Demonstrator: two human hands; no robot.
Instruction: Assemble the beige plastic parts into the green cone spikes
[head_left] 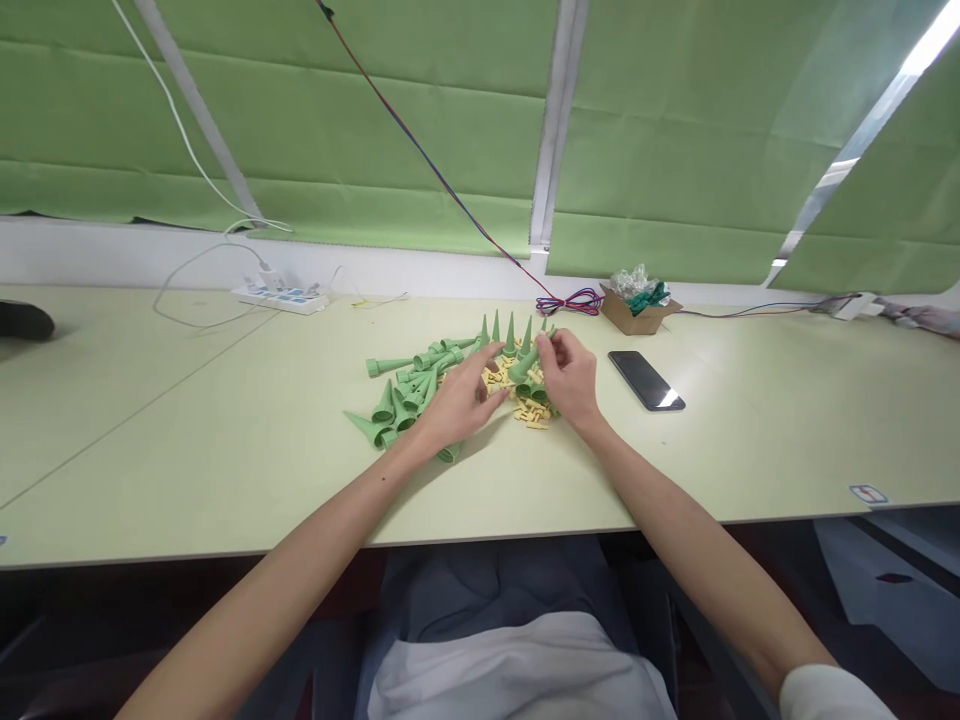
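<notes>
My right hand (pixel 571 378) pinches a hollow green plastic cone (pixel 523 369) near its narrow tip. The cone tilts, its wide end pointing down to the left over a heap of small yellow pegs (pixel 532 412). Beside that heap, on the left, my left hand (pixel 463 398) has its thumb and fingers apart with nothing between them. Under and left of it lies a pile of loose green cones (pixel 420 378), pointing various ways. Several green cones (pixel 511 336) stand upright in a row behind the pegs, points up. The left hand hides part of the pile.
A black phone (pixel 646 380) lies right of my right hand. Behind it stands a small cardboard box (pixel 637 318) holding clear plastic and green material. Coiled red and blue wire (pixel 570 302) lies beside the box. A white power strip (pixel 281 297) sits at the back left.
</notes>
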